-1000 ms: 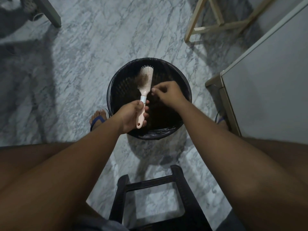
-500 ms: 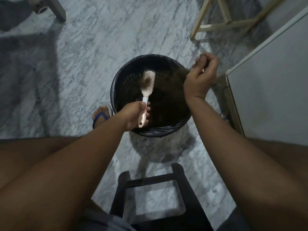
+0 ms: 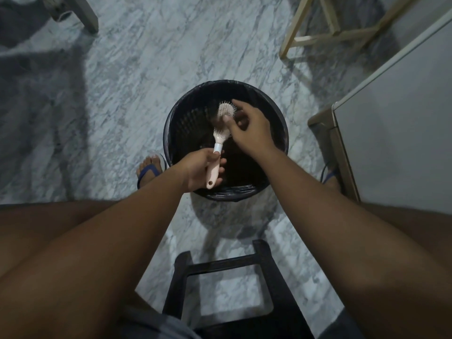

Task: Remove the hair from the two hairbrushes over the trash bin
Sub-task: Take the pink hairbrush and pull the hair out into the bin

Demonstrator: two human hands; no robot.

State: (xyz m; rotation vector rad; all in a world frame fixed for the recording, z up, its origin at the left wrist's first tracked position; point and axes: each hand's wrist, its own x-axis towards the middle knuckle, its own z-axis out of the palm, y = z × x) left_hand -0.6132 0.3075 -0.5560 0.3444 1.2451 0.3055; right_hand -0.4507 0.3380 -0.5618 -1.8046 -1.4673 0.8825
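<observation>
A pale pink hairbrush [image 3: 223, 113] with white bristles is held over the black trash bin [image 3: 171, 133], head pointing away from me. My left hand [image 3: 203, 171] grips its handle near the bin's front rim. My right hand [image 3: 247, 126] lies across the brush head, thumb and fingers pinching at the dark hair caught in the bristles. The middle of the brush head is hidden under that hand. Only one brush is in view.
The bin stands on a grey marble floor between my sandalled feet [image 3: 149, 168]. A black stool [image 3: 227, 285] stands just in front of me. A grey cabinet [image 3: 396, 123] fills the right side, wooden legs [image 3: 322, 33] stand beyond it, and a chair leg [image 3: 83, 13] at the top left.
My right hand pulled a tuft of hair away to the bin's right rim, then came back onto the brush head. The left hand and brush stayed over the bin.
</observation>
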